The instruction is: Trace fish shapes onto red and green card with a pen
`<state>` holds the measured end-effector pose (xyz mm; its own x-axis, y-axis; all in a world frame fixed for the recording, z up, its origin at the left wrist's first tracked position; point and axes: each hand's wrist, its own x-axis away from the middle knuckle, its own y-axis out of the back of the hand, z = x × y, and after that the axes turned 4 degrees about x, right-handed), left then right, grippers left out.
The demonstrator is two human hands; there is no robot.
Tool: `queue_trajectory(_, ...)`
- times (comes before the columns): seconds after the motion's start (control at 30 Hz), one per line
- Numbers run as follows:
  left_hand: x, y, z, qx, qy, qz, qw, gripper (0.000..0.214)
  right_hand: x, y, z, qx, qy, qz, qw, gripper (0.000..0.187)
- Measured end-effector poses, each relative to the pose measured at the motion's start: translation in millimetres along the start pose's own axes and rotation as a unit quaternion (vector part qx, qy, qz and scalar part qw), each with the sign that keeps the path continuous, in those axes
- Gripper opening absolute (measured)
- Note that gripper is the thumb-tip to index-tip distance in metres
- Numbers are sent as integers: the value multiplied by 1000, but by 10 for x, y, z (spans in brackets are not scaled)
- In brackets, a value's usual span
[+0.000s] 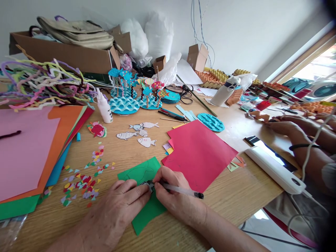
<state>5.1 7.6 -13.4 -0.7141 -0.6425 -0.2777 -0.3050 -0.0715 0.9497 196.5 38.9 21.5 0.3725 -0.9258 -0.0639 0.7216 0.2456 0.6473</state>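
On the wooden table in front of me lies a green paper sheet with a pencil-like fish outline near its top edge. My left hand rests on this sheet, fingers stretched out and pressing down. At its fingertips sits a small dark grey patterned piece, partly covered, whose kind I cannot make out. My right hand pinches a pen with a clear barrel and black end; its tip is beside that piece, hidden by fingers. Just beyond are several white paper fish with drawn lines.
Red paper lies right of the green sheet, coloured sheets at left. Paper confetti is scattered nearby. A glue bottle, pipe cleaners and blue wave-patterned discs stand behind. At right are a white device and another person's arms.
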Motion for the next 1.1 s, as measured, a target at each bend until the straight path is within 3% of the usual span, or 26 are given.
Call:
queue_trajectory(0.77, -37, 93, 10, -15, -24, -31, 999, 45, 14, -38, -27, 12, 5, -13, 1000, 13)
queue_trajectory(1.1, 29, -22, -15, -17, 3, -2, 1000, 44, -13, -8, -6, 14, -7, 2, 1000, 11)
